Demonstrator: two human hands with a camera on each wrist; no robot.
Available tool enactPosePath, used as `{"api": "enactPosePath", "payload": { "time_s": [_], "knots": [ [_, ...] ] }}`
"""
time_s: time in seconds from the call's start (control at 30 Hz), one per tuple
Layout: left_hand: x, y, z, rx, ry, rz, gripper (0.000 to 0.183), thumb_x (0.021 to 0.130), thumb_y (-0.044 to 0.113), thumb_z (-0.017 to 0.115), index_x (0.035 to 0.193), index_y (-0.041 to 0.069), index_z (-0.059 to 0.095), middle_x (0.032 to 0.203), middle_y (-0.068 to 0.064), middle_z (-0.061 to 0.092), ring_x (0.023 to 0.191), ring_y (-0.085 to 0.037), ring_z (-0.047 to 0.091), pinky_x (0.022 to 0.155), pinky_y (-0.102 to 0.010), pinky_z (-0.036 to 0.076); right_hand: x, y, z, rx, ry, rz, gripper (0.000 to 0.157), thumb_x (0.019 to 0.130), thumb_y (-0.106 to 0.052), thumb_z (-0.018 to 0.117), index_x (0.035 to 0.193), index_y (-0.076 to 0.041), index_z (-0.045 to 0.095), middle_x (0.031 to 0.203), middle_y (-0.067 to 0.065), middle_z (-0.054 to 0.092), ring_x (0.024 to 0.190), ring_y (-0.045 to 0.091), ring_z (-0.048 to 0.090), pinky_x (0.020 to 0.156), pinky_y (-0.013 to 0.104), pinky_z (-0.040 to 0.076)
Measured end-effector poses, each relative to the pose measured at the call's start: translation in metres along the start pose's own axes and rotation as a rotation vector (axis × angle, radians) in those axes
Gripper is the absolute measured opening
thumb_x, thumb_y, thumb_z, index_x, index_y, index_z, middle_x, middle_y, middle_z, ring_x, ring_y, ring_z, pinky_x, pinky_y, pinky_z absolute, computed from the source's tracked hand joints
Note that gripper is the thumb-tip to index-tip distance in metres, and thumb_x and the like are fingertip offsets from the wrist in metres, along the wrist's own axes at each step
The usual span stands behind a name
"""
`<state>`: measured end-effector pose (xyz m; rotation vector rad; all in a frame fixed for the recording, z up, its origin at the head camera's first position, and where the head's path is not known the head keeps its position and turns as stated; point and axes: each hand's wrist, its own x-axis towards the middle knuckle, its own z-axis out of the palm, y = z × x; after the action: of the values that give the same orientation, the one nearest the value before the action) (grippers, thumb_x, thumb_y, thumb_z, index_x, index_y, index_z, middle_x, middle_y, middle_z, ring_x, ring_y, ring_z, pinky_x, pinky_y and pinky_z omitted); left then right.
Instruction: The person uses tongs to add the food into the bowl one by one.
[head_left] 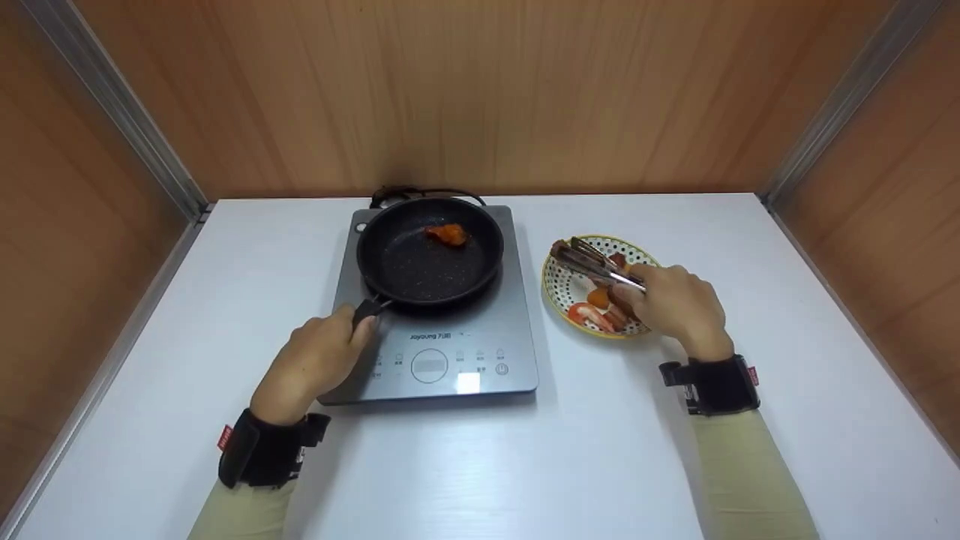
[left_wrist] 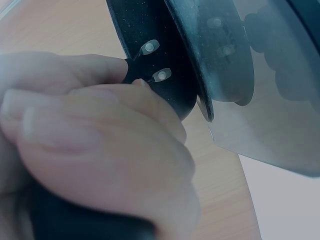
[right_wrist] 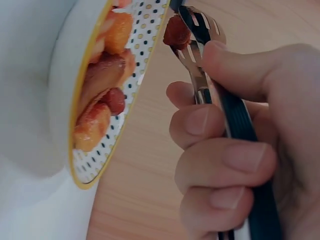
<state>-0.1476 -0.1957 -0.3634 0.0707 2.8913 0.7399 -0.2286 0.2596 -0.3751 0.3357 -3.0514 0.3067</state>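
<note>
Two hands are working apart: the left hand [head_left: 311, 360] gripping the handle [head_left: 367, 312] of the pan [head_left: 427, 274], the right hand [head_left: 679, 304] squeezing tongs [head_left: 596, 268] on a dark-red morsel [right_wrist: 177, 32]. The tongs are pointing leftward, the morsel hovering by the pan-side rim of the bowl [head_left: 556, 289], nearer the right hand.

We find a white table [head_left: 480, 465]. Directly on it we record a grey cooktop [head_left: 487, 322], partly beneath the fingers of the left hand [head_left: 315, 360], and a yellow-rimmed dotted dish [head_left: 553, 296] just left of the right hand's [head_left: 679, 304].
</note>
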Motion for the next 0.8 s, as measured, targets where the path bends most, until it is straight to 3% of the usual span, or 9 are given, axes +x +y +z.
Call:
{"api": "enactPosePath", "payload": {
  "time_s": [0.17,0.33,0.47,0.67,0.8],
  "knots": [
    [0.001,0.002,0.0,0.004,0.005,0.007,0.038,0.116,0.037,0.041,0.107,0.003,0.055,0.084,-0.015,0.063,0.075,-0.029,0.06,0.062,-0.041,0.048,-0.004,-0.013,-0.009,0.011,0.061,-0.029,0.045,0.106,-0.045,0.063,0.138,-0.013,0.069,0.086,0.017,0.067,0.072,0.032,0.06,0.058,0.049,0.046],
    [-0.001,0.0,-0.002,0.008,-0.002,0.002,0.037,0.116,0.036,0.041,0.107,0.003,0.055,0.084,-0.015,0.063,0.075,-0.029,0.06,0.062,-0.041,0.048,-0.003,-0.034,-0.013,0.046,0.122,-0.063,0.04,0.105,-0.046,0.064,0.127,-0.012,0.071,0.081,0.01,0.063,0.072,0.031,0.058,0.059,0.045,0.042],
    [-0.003,-0.002,-0.003,0.006,-0.005,-0.007,0.036,0.116,0.036,0.041,0.107,0.003,0.054,0.084,-0.015,0.062,0.075,-0.029,0.06,0.063,-0.042,0.048,0.006,-0.055,-0.018,0.062,0.129,-0.107,0.036,0.105,-0.046,0.064,0.12,-0.014,0.071,0.08,0.006,0.063,0.072,0.028,0.058,0.059,0.042,0.041],
    [-0.003,-0.001,-0.003,0.004,-0.002,-0.005,0.036,0.116,0.036,0.041,0.108,0.003,0.054,0.085,-0.015,0.062,0.076,-0.029,0.06,0.063,-0.042,0.048,0.026,-0.088,-0.026,0.013,0.159,-0.193,0.033,0.104,-0.049,0.066,0.107,-0.017,0.069,0.079,0.005,0.064,0.072,0.029,0.059,0.062,0.049,0.047],
    [-0.003,-0.001,-0.002,0.003,-0.002,-0.004,0.036,0.116,0.036,0.041,0.108,0.003,0.054,0.084,-0.015,0.061,0.075,-0.029,0.06,0.062,-0.041,0.048,0.041,-0.109,-0.024,-0.022,0.131,-0.239,0.035,0.104,-0.05,0.065,0.103,-0.015,0.067,0.08,0.006,0.065,0.073,0.029,0.061,0.065,0.051,0.049]
  ]
}}
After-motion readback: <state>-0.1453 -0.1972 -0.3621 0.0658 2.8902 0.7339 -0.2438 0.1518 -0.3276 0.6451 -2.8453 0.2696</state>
